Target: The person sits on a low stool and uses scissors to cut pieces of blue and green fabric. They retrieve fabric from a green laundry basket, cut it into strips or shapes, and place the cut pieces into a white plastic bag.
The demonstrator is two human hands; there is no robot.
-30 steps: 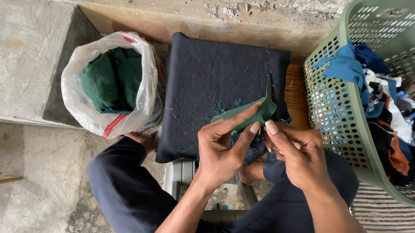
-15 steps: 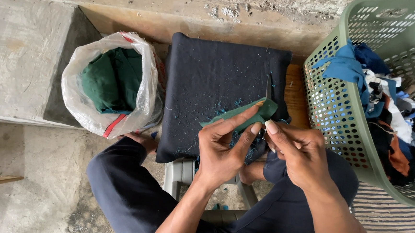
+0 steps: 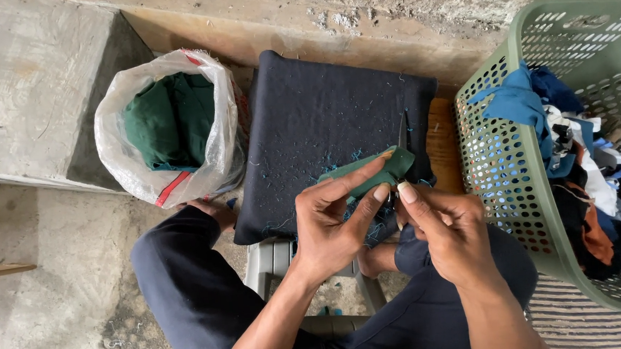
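Unmoved: both hands on soft green cloth

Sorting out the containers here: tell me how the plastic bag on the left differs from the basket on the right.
The plastic bag is soft, whitish and see-through; the basket is rigid green plastic with perforated walls. The plastic bag holds only dark green cloth; the basket holds mixed scraps in blue, white, orange and dark colours. The basket looks larger. Both stand open-topped, with cloth inside.
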